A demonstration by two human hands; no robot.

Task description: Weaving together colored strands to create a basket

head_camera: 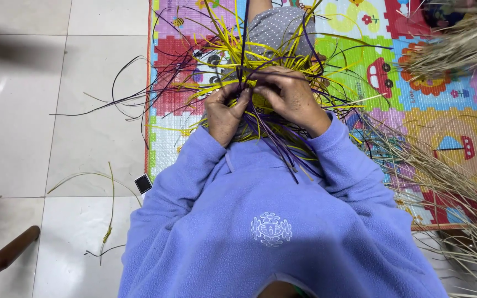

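Nearest us lay the lilac fleece sleeves (211,165). Beyond them our left hand (224,113) had its fingers curled tight, pinching dark purple strips (269,129). Our right hand (293,99) was likewise closed over the small woven knot of yellow strips (233,44) held above our lap. Only that centre seemed plaited; most strands splayed loose over the colourful play mat (448,110). Farther right sat dry straw (459,44).

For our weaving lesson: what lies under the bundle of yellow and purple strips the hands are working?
Under the strips show a grey dotted knee and the colourful play mat. Left hand and right hand pinch strands; the woven centre beneath them is hidden.
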